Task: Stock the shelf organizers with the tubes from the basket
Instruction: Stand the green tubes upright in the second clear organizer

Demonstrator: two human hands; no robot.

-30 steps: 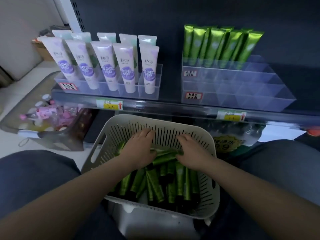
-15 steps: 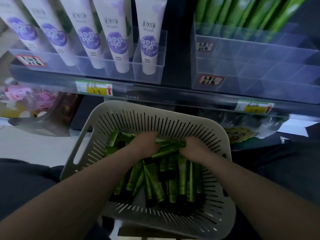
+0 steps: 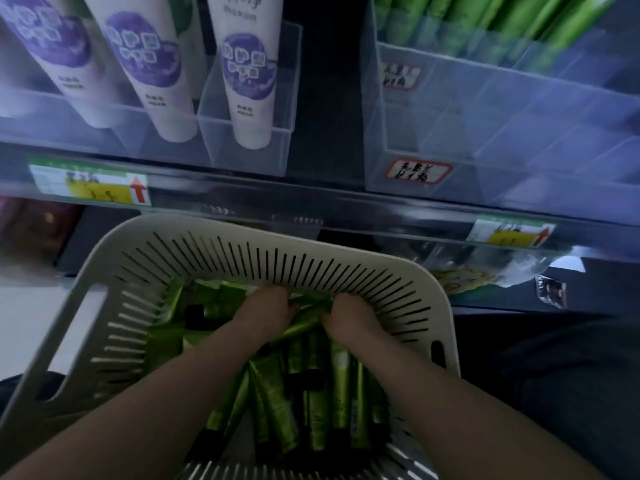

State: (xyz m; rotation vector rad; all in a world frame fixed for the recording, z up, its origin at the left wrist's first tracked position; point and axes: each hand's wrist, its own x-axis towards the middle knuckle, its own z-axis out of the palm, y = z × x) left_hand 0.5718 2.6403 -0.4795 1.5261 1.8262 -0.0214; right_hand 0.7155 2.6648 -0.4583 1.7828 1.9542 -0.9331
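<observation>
Two bare hands dig into a slotted pale basket of green tubes beneath a shop shelf. The left hand and the right hand work side by side, almost touching, at the far end of the basket. Each has its fingers curled down into the heap and closed round green tubes that lie crosswise under the knuckles. How many tubes each hand holds cannot be told.

Behind the hands, between the two forearms, more of the green tubes lie packed lengthwise, several showing dark caps at the near end. To the left of the left hand, further tubes are banked against the basket wall, with the basket's long handle slot beyond them.

Up and beyond the right hand, a clear divided organizer stands on the shelf, with a red-bordered handwritten label on its front. A blurred row of stocked tubes, also green, stands upright at its back.

Up and beyond the left hand, a second clear organizer holds white tubes with purple print, standing cap down.

Yellow price tags with red arrows are fixed to the shelf edge. One price tag is out past the left hand, and the other tag is out past the right.
</observation>
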